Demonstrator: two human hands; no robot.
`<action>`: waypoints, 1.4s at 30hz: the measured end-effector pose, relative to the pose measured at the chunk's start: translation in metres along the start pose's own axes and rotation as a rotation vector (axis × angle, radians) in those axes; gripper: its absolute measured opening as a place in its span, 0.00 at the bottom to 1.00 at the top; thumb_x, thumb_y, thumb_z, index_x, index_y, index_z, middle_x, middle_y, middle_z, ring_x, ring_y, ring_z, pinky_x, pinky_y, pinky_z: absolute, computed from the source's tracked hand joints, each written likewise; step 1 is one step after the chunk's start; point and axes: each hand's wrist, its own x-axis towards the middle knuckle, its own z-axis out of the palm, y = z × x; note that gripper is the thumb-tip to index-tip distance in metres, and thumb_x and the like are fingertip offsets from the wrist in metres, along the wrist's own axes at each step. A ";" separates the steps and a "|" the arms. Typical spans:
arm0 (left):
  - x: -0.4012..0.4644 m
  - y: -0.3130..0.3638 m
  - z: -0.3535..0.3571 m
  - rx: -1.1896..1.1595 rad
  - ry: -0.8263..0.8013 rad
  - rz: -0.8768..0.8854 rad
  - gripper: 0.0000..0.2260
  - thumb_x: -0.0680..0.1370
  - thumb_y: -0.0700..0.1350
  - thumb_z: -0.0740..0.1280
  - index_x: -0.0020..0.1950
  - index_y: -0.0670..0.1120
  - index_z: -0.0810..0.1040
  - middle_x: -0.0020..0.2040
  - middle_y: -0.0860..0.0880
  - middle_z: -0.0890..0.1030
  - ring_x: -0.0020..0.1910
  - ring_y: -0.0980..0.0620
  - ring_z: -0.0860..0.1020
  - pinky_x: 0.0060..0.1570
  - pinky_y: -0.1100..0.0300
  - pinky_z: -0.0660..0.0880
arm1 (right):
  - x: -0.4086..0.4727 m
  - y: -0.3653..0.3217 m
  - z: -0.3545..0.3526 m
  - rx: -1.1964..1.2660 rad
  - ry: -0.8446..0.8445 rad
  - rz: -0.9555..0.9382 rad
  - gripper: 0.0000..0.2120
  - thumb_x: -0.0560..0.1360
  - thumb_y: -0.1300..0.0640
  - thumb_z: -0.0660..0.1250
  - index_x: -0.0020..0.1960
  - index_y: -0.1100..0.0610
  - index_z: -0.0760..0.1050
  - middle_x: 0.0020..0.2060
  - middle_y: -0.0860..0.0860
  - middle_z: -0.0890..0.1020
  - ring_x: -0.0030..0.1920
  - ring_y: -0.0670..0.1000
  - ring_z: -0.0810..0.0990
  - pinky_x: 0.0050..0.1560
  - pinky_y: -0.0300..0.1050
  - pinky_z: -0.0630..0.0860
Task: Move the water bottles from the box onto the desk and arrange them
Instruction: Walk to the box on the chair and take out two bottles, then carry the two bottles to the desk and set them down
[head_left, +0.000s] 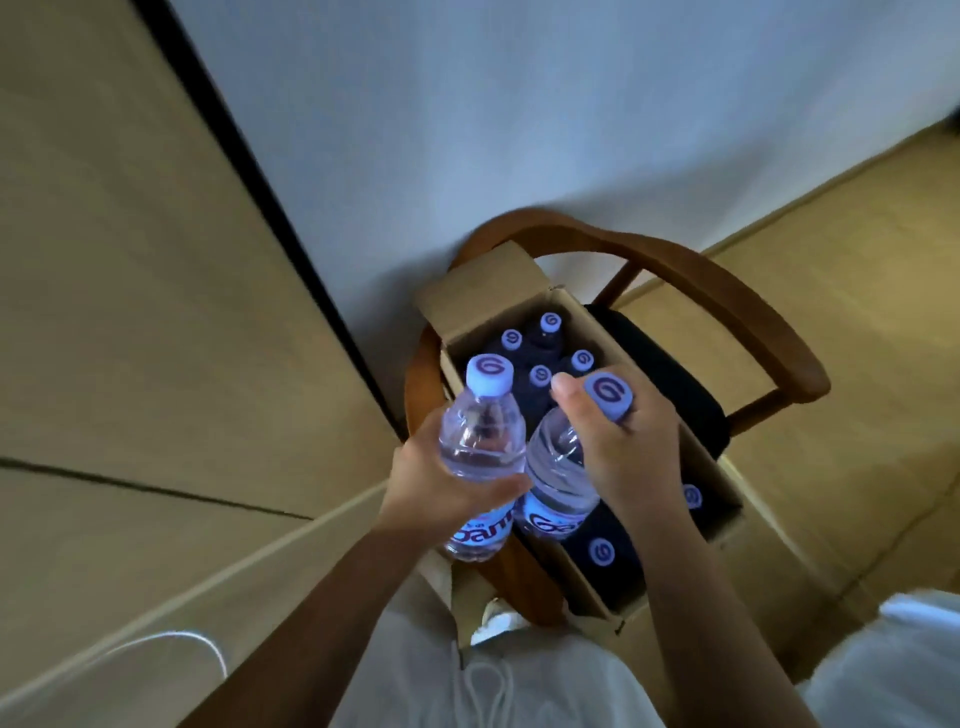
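Note:
An open cardboard box (524, 319) sits on a wooden chair and holds several water bottles, seen as pale purple caps (540, 375). My left hand (441, 480) grips one clear bottle (480, 441) round its body, lifted above the box's left edge. My right hand (618, 449) holds a second bottle (558, 483) by its neck, just under the cap (608, 396), over the middle of the box. The two bottles stand side by side, almost touching. Both have purple caps and blue-red labels.
The chair (727, 291) has a curved wooden backrest and a dark seat cushion (670, 379), and stands against a white wall (519, 130). A tan wooden surface (130, 260) with a dark edge runs along the left. A white cable (171, 642) lies lower left.

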 end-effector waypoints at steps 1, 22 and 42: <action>-0.013 -0.006 -0.003 -0.015 0.054 -0.019 0.30 0.49 0.62 0.75 0.47 0.53 0.80 0.39 0.60 0.84 0.40 0.62 0.82 0.43 0.61 0.79 | -0.006 -0.001 0.005 0.010 -0.033 -0.027 0.17 0.70 0.52 0.70 0.33 0.63 0.70 0.25 0.51 0.76 0.27 0.46 0.74 0.31 0.36 0.72; -0.330 -0.152 -0.217 -0.337 1.134 -0.131 0.26 0.52 0.53 0.78 0.47 0.50 0.77 0.41 0.50 0.84 0.39 0.51 0.82 0.41 0.54 0.79 | -0.270 -0.121 0.290 0.134 -1.058 -0.543 0.25 0.67 0.41 0.65 0.28 0.63 0.64 0.21 0.48 0.66 0.26 0.45 0.63 0.29 0.38 0.64; -0.576 -0.286 -0.361 -0.563 1.780 -0.422 0.30 0.50 0.53 0.78 0.50 0.50 0.76 0.45 0.48 0.83 0.44 0.45 0.82 0.49 0.42 0.78 | -0.597 -0.171 0.516 0.188 -1.683 -0.686 0.30 0.65 0.38 0.64 0.33 0.68 0.71 0.22 0.52 0.71 0.26 0.46 0.67 0.29 0.40 0.66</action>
